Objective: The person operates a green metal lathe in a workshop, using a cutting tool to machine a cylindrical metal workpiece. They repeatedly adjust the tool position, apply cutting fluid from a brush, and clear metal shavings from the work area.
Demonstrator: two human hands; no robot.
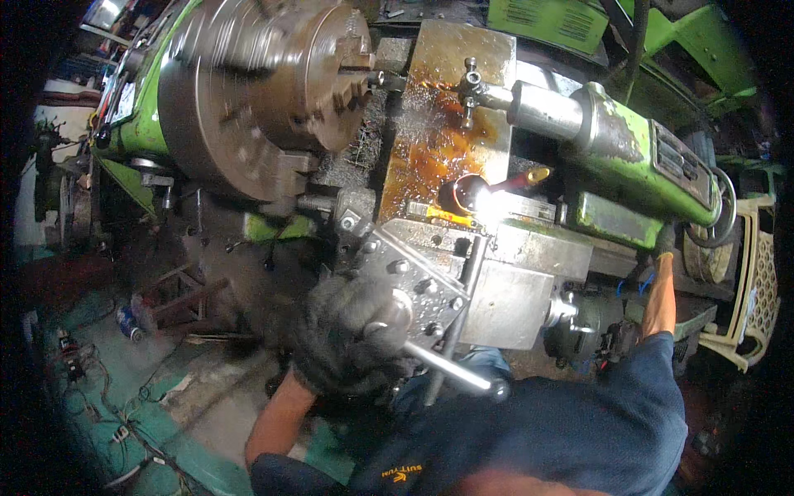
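Observation:
My left hand [343, 331], in a dark glove, lies against the near-left side of the square tool post [405, 264], beside its round hub. Its fingers are smeared. A metal lever [447, 365] runs from the hub toward me, apart from the palm. On the right, my arm stretches to the tailstock [620, 140], and my right hand [667, 238] sits low beside it, mostly hidden. At left a large lathe chuck [256, 83] is blurred as if turning. Facing it, a drill chuck [471, 87] on the tailstock quill carries a thin bit pointing left.
A small cup [466, 195] with a brush-like handle [529, 178] stands on the carriage in bright glare, near a yellow-handled tool [451, 217]. Brown fluid wets the metal plate [459, 58]. The tailstock handwheel [724, 207] and a beige chair [753, 289] are at right.

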